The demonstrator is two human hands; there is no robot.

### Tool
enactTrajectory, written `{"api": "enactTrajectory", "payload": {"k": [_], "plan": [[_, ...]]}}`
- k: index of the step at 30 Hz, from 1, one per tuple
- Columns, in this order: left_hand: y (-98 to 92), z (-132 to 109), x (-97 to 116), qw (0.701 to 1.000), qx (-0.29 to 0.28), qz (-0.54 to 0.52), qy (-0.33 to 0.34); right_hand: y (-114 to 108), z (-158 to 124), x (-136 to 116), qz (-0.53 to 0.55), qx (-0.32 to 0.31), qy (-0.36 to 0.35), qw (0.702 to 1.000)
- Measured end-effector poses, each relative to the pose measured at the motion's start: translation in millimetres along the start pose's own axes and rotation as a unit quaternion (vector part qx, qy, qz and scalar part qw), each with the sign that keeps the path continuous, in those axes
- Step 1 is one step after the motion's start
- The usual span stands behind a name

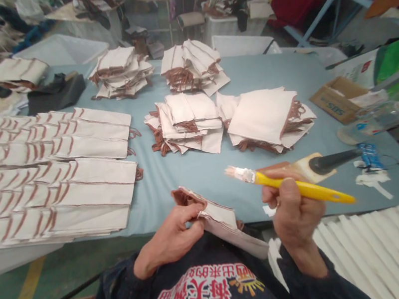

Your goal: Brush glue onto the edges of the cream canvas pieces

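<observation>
My left hand (175,234) is closed on a stack of white fabric pieces with brown trim (218,217), pinching its upper edge against my chest. My right hand (291,205) is wrapped round the yellow handle of a small brush (296,187); its pale bristles (239,173) point left above the blue table (188,176). A second brush with a black handle (323,164) lies on the table just behind my right hand.
Several piles of folded white pieces (267,121) lie on the table, and long overlapping rows of them (48,178) are spread at left. A cardboard box (339,99) and a plastic bottle (384,117) stand at right. White strips (386,251) lie fanned at lower right.
</observation>
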State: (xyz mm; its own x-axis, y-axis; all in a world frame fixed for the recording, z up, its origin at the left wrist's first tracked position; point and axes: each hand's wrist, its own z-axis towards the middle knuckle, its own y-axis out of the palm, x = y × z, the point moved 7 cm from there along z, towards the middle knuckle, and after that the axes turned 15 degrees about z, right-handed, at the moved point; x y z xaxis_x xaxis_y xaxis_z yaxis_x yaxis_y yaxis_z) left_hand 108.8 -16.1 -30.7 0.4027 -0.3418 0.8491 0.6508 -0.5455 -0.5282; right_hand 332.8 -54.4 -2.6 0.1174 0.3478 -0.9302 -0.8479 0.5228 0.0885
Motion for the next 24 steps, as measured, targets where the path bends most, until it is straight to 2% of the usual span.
{"api": "enactTrajectory", "payload": {"k": [3, 5, 11, 14, 20, 22, 24], "plan": [[-3.8, 1.8, 1.5, 0.999, 0.033, 0.021, 0.015, 10.6, -15.9, -19.5, 0.082, -0.037, 0.061, 0.994], [-7.3, 3.2, 4.4, 0.998, 0.054, 0.036, 0.020, 17.2, -24.0, -23.1, 0.121, -0.035, 0.097, 0.987], [-13.1, 6.6, 16.3, 0.992, 0.100, 0.068, 0.029, 27.3, -28.9, -7.4, 0.180, 0.018, 0.168, 0.969], [-14.4, 7.1, 18.9, 0.989, 0.128, 0.066, 0.029, 32.5, -29.9, -3.1, 0.200, 0.019, 0.189, 0.961], [-15.7, 4.3, 14.6, 0.983, 0.172, 0.066, 0.013, 38.0, -34.0, -10.2, 0.183, -0.018, 0.144, 0.972], [-15.4, 2.8, 11.3, 0.982, 0.175, 0.067, 0.004, 38.2, -34.8, -14.7, 0.155, -0.052, 0.104, 0.981], [-15.0, 1.7, 8.6, 0.983, 0.174, 0.066, -0.004, 40.9, -34.9, -22.4, 0.105, -0.113, 0.042, 0.987]]}}
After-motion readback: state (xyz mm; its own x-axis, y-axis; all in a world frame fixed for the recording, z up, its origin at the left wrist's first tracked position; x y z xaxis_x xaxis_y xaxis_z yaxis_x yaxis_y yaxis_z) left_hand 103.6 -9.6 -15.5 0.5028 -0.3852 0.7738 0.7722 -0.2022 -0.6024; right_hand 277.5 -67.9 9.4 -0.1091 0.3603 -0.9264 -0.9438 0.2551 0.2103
